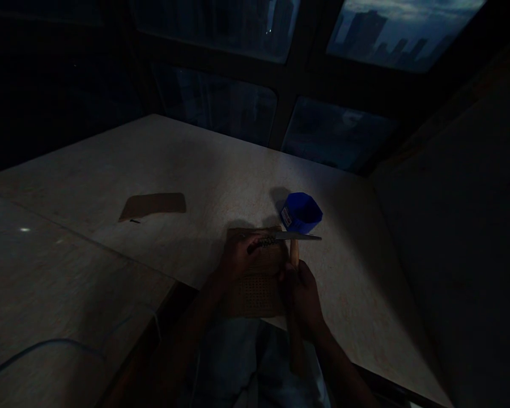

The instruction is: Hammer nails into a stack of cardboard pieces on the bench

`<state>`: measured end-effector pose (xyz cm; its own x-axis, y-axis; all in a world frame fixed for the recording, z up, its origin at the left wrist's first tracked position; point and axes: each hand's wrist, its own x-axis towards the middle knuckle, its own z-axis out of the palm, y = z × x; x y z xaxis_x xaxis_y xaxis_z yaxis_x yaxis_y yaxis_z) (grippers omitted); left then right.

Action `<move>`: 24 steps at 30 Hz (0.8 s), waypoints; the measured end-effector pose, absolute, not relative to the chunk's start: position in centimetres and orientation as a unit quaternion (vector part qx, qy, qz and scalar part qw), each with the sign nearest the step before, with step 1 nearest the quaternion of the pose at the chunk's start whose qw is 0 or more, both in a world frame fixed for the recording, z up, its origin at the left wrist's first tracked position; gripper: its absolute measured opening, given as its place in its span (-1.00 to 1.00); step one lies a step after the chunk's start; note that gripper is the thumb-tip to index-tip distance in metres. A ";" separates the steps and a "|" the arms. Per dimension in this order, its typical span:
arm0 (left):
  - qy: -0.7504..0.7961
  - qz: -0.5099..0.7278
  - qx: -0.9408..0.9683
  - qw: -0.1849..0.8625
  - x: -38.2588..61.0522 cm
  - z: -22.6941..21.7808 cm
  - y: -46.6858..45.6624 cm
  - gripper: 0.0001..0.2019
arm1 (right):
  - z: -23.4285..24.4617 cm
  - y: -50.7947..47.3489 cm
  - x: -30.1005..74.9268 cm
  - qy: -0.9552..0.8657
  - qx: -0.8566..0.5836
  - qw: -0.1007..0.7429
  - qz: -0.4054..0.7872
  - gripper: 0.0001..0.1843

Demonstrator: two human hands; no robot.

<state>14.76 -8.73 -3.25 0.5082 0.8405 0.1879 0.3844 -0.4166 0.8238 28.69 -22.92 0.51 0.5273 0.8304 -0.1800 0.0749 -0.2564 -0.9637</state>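
Left hand (237,255) curling just inside near edge of counter (344,283), grip holding dark-handled, apparently bladed tool (285,235); right hand (302,293) clenching pale-tipped wooden stick (294,253).

Our left hand (236,258) grips a dark-handled blade (308,237), pointing toward three o'clock across the tip of the wooden stick (294,253) in our right hand (305,297). Below our hands lies a brown sheet (255,297); on the bench (221,170), a blue container (295,221) stands at one o'clock.

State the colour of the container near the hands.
The container is blue, seen in the head view.
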 end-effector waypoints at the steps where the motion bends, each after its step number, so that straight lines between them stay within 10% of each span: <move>1: 0.387 0.309 0.784 0.375 14.6 -3.0 -8.8 -0.66 | 0.8 -22.9 28.7 -0.312 -0.700 0.523 0.374 -0.58; 15: 0.618 0.492 0.599 0.130 0.2 0.9 -6.7 -0.66 | 4.4 -26.2 29.5 -0.298 -0.690 0.514 0.413 -0.52; 24: 0.818 0.255 0.507 0.095 -9.6 0.0 -4.0 -0.57 | 4.7 -27.5 29.2 -0.235 -0.698 0.508 0.447 -0.47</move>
<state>-9.56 -4.00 -0.01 -0.4686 0.8774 0.1027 0.7799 0.3563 0.5146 29.25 -27.46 4.65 0.4895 0.7824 -0.3850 -0.1259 -0.3735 -0.9191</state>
